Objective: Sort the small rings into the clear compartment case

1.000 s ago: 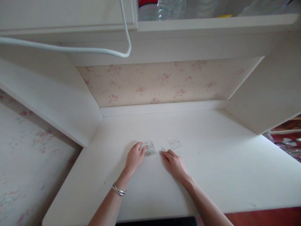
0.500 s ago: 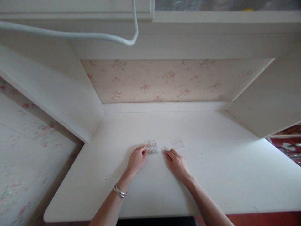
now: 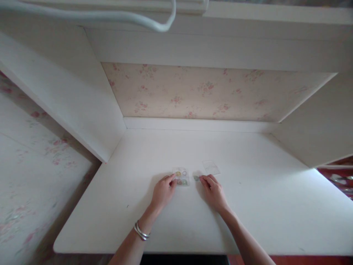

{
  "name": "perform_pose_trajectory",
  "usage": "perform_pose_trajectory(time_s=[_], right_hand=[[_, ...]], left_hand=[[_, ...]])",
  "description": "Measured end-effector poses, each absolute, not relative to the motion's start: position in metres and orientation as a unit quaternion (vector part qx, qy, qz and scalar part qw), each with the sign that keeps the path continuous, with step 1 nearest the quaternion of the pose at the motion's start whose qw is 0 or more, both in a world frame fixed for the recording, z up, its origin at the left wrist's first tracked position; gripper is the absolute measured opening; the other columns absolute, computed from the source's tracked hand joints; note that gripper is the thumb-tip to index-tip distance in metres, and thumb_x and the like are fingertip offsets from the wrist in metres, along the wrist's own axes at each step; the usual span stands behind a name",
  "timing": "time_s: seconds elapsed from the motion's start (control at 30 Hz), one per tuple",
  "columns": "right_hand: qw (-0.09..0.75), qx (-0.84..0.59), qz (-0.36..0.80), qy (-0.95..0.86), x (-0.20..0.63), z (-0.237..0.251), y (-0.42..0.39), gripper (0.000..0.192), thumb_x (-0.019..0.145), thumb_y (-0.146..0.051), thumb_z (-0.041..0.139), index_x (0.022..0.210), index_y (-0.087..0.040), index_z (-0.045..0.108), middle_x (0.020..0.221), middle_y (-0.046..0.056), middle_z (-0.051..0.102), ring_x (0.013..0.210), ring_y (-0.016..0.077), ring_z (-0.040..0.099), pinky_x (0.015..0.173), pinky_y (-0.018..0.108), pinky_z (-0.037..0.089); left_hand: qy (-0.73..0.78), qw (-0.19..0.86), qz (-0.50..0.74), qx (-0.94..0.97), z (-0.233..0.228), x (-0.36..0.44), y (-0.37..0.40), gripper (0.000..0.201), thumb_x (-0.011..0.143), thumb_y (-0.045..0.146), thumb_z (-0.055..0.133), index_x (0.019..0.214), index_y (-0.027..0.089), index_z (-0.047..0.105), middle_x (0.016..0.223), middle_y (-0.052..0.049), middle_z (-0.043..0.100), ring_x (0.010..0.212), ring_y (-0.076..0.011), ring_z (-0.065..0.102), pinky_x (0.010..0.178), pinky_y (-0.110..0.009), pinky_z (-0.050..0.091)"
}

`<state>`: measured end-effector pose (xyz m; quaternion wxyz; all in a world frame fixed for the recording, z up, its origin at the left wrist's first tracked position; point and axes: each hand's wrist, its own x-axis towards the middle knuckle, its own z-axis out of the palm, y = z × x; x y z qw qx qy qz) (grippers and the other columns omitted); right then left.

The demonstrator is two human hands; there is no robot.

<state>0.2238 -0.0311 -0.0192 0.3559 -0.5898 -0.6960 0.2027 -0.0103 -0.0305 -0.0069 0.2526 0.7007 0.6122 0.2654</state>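
The left hand steadied the small clear compartment box with its fingertips at the box's near-left edge while the right hand, fingers pinched, held 1 tiny greenish piece just right of it.

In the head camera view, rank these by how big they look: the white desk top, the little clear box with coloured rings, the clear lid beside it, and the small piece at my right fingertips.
1. White desk top
2-3. Clear box and clear lid: look alike, not ranked
4. Small piece at the right hand
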Motion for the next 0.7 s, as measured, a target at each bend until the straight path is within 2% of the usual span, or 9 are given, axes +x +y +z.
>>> perform_pose_trajectory(time_s=[0.33, 0.57, 0.7], right_hand=[[0.382, -0.564, 0.206, -0.702, 0.193, -0.004, -0.019, 0.034, 0.093, -0.042, 0.04, 0.092, -0.018, 0.065, 0.085, 0.007, 0.062, 0.074, 0.0162, 0.057, 0.068, 0.027, 0.046], [0.336, -0.535, 0.185, -0.753, 0.178, -0.004, -0.003, 0.033, 0.094, -0.037, 0.039, 0.092, -0.02, 0.067, 0.084, 0.005, 0.062, 0.076, 0.0158, 0.057, 0.069, 0.026, 0.045], [0.365, -0.547, 0.167, -0.735, 0.188, -0.004, -0.002, 0.032, 0.094, -0.037, 0.04, 0.091, -0.019, 0.066, 0.084, 0.005, 0.062, 0.077, 0.016, 0.057, 0.071, 0.027, 0.044]], left_hand=[[0.614, 0.301, 0.319, 0.656, -0.009, -0.012, -0.028, 0.033, 0.091, 0.036, 0.042, 0.107, 0.019, 0.066, 0.101, -0.005, 0.07, 0.082, -0.0161, 0.064, 0.076, -0.025, 0.048], [0.615, 0.299, 0.33, 0.65, -0.009, -0.013, -0.029, 0.032, 0.091, 0.036, 0.042, 0.102, 0.019, 0.067, 0.095, -0.005, 0.071, 0.078, -0.0158, 0.063, 0.072, -0.025, 0.047], [0.612, 0.301, 0.333, 0.651, -0.009, -0.014, -0.028, 0.032, 0.091, 0.036, 0.043, 0.102, 0.019, 0.067, 0.095, -0.004, 0.07, 0.077, -0.0153, 0.063, 0.071, -0.025, 0.047]])
